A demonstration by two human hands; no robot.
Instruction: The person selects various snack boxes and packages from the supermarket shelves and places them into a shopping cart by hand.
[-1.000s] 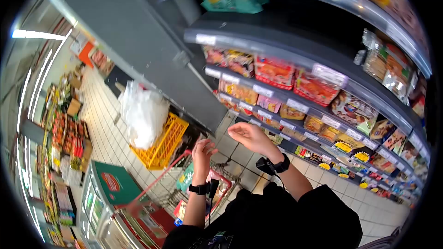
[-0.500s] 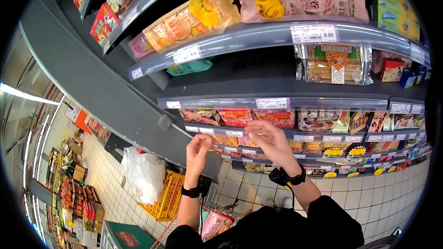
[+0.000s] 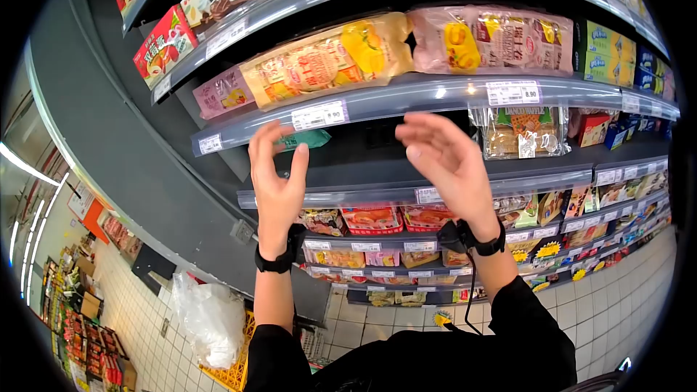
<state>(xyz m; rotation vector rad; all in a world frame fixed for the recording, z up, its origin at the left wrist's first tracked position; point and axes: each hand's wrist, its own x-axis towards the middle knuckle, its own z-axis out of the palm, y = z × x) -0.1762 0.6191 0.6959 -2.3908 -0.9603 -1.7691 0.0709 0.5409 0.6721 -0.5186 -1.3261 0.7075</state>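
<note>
My left hand (image 3: pixel 276 174) is raised before the shelves, thumb and fingers apart, holding nothing. Just behind its fingertips lies a teal packet (image 3: pixel 311 139) on the dark shelf. To the right, my right hand (image 3: pixel 444 160) is also raised, with thumb and fingers spread and nothing in it. Beyond it a clear-wrapped waffle pack (image 3: pixel 524 133) stands on the same shelf. Above the hands, a yellow-orange bag (image 3: pixel 327 62) and a pink bag (image 3: pixel 494 40) lie side by side behind a price rail. Neither hand visibly touches any goods.
Red packs (image 3: pixel 372 219) sit on a lower shelf. A grey pillar (image 3: pixel 145 152) rises at the left. Below it, a white plastic bag (image 3: pixel 209 319) rests by a yellow crate (image 3: pixel 243 356). Pale floor tiles (image 3: pixel 581 312) run along the shelf base.
Both hands have risen and moved farther apart, and their fingers have opened wider. The view has shifted, so the upper shelves show lower and the crate sits nearer the bottom edge.
</note>
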